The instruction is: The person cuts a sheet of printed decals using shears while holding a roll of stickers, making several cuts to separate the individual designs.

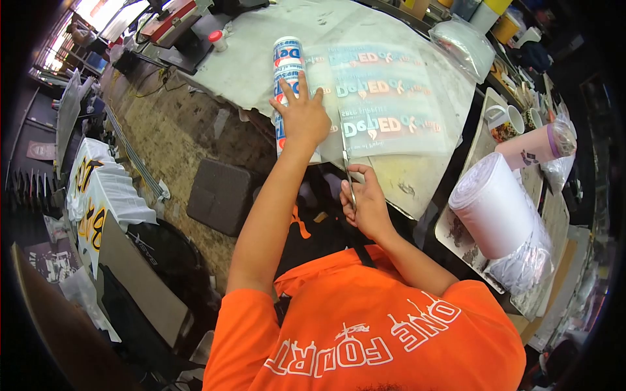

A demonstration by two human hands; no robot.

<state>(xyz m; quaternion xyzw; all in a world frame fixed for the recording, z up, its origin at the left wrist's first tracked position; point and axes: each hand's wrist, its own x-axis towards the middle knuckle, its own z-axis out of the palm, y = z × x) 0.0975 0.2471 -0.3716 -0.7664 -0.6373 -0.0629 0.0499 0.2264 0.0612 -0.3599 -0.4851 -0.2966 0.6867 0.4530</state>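
Observation:
Printed film [391, 98] with mirrored lettering lies flat on the pale table cover [248, 65]. At its left side stands out a rolled part [287, 55] with blue and red print. My left hand [304, 117] rests on this roll with its fingers spread. My right hand [366, 203] is closed around the handles of scissors [345, 146] at the table's near edge. The scissors' blades point away from me, along the film between the roll and the flat prints.
A large white roll [492, 205] lies on a tray at the right, near mugs [505, 122] and a pink roll [535, 146]. A red-capped jar [217, 40] stands at the table's far left. A dark stool [222, 195] is below. Another person [81, 34] is far left.

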